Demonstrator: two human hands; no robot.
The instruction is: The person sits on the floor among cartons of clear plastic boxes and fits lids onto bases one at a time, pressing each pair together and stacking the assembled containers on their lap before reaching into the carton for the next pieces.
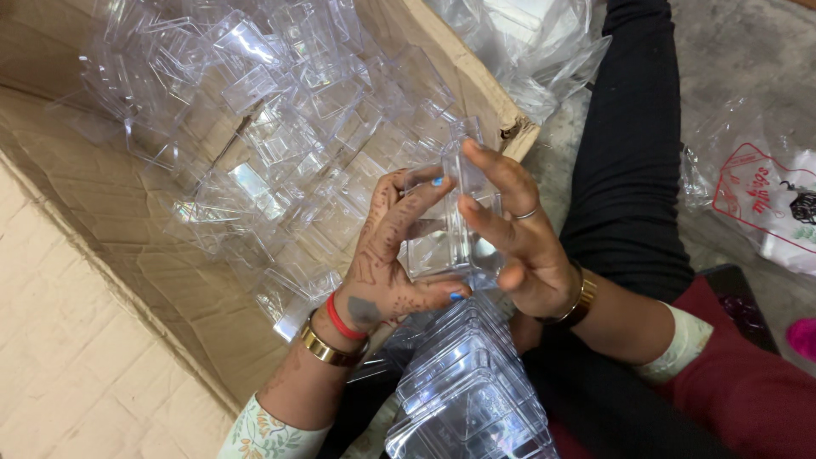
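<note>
1. Head view: the left hand (387, 263) and right hand (514, 229) both pinch a clear plastic box (442, 234) between them — held above the lap.
2. A stack of boxes (467, 391) lies just below; a cardboard carton (102, 212) of loose clear boxes crowds the left — plastic bags (756, 195) lie right.

Single view only, head camera, worn by person. Looks steeply down from above, close over hands (455, 246) at frame centre. Own forearms enter from bottom edge, lap and black-clad leg (633, 144) fill right side. Cardboard box (110, 246) of clear plastic pieces takes left and far part, its near wall running diagonally. Floor (748, 59) visible far right. No second view, so no shared area.
</note>
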